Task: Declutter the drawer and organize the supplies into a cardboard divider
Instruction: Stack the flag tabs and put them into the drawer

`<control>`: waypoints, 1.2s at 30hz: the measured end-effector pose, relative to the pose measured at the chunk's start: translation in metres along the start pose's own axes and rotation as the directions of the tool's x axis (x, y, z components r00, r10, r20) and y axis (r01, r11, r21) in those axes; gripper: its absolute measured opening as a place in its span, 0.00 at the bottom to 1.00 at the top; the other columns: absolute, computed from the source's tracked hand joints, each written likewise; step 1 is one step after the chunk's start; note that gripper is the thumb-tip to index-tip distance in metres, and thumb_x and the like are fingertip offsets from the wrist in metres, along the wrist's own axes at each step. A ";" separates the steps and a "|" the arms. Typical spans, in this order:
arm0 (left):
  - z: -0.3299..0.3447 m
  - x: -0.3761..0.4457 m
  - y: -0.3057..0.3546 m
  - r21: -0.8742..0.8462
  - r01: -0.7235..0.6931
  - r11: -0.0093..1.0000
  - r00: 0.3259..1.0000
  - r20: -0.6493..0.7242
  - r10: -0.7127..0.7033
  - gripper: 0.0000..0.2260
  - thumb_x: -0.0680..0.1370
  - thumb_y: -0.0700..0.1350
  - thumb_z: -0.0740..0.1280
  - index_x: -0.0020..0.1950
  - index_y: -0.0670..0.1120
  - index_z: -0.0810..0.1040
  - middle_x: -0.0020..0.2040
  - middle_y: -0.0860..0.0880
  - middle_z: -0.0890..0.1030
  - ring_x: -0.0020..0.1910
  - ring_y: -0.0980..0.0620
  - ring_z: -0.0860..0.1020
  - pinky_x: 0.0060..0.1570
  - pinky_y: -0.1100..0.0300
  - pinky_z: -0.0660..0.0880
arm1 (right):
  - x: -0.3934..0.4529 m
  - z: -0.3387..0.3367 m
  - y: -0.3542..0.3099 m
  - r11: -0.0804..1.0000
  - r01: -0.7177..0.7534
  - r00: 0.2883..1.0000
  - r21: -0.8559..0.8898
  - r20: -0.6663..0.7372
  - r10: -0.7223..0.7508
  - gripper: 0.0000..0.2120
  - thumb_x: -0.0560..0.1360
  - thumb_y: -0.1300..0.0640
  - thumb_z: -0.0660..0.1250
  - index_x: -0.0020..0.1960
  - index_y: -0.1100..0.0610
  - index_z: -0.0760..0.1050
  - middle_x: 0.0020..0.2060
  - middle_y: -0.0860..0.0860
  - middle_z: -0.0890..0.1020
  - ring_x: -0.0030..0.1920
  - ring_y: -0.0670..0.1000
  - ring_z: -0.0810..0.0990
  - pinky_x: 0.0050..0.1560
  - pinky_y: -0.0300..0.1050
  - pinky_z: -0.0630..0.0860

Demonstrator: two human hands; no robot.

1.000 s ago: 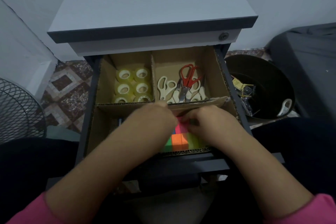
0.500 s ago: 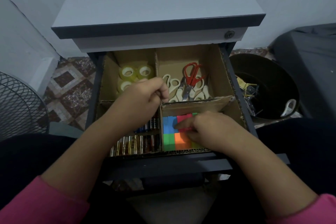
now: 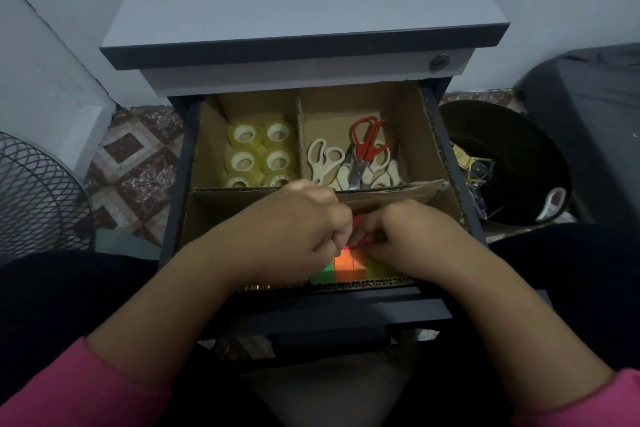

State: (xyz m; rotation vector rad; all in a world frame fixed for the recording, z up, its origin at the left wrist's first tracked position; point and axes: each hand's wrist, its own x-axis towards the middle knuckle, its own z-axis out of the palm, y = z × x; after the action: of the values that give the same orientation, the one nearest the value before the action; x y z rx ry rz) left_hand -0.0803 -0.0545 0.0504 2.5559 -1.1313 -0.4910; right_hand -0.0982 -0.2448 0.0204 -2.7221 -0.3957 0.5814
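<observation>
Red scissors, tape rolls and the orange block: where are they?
Red scissors (image 3: 367, 139), head view, on the red handles.
Tape rolls (image 3: 260, 156), head view, middle of the group.
Orange block (image 3: 347, 265), head view, on its top face.

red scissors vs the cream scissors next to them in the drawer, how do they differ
The red scissors have red handles; the cream scissors have pale cream ones. There is one red pair, but several cream pairs. The red pair lies on top of the pile, the cream ones beside and under it. Both kinds share the back right compartment of the cardboard divider, handles pointing away from the person.
</observation>
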 end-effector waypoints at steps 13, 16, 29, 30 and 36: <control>0.019 0.006 -0.002 0.147 0.002 0.989 0.999 0.035 -0.008 0.18 0.72 0.56 0.45 0.50 0.56 0.72 0.50 0.55 0.71 0.51 0.54 0.63 0.62 0.58 0.63 | -0.002 -0.001 -0.005 0.998 -0.013 0.999 -0.062 -0.033 0.011 0.07 0.71 0.47 0.69 0.49 0.41 0.79 0.45 0.45 0.81 0.49 0.48 0.79 0.42 0.40 0.71; 0.022 0.007 -0.002 0.172 0.002 0.985 1.000 -0.004 -0.001 0.23 0.70 0.57 0.41 0.49 0.56 0.73 0.49 0.55 0.71 0.50 0.54 0.61 0.62 0.59 0.63 | -0.002 -0.002 -0.006 0.997 -0.004 0.999 -0.082 -0.040 0.000 0.07 0.71 0.47 0.68 0.49 0.41 0.79 0.46 0.47 0.81 0.50 0.51 0.79 0.41 0.40 0.69; 0.019 0.007 0.003 0.139 -0.019 0.990 0.999 0.036 0.014 0.11 0.73 0.52 0.52 0.50 0.57 0.72 0.48 0.57 0.66 0.51 0.54 0.61 0.61 0.63 0.57 | -0.001 0.001 -0.006 0.994 0.034 0.995 -0.108 -0.094 -0.044 0.08 0.72 0.46 0.66 0.51 0.43 0.78 0.45 0.49 0.81 0.49 0.53 0.79 0.40 0.41 0.67; 0.019 0.007 0.003 0.150 -0.015 0.989 0.999 0.047 0.008 0.11 0.74 0.51 0.53 0.51 0.57 0.72 0.49 0.56 0.65 0.51 0.55 0.59 0.58 0.65 0.54 | -0.001 0.001 -0.006 0.993 0.037 0.994 -0.112 -0.098 -0.048 0.08 0.73 0.46 0.66 0.51 0.43 0.78 0.45 0.49 0.81 0.49 0.53 0.79 0.40 0.41 0.67; 0.023 0.006 0.002 0.187 -0.010 0.982 1.000 0.012 0.008 0.23 0.69 0.58 0.42 0.49 0.56 0.74 0.47 0.56 0.66 0.48 0.55 0.56 0.50 0.66 0.52 | 0.000 0.001 -0.005 0.993 0.045 0.993 -0.112 -0.100 -0.057 0.09 0.73 0.48 0.64 0.52 0.41 0.78 0.42 0.48 0.79 0.49 0.53 0.79 0.39 0.41 0.66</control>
State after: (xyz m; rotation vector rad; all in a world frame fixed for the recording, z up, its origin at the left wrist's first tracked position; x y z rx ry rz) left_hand -0.0879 -0.0635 0.0292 2.7087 -1.2462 -0.4153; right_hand -0.1000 -0.2400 0.0213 -2.8225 -0.4828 0.4145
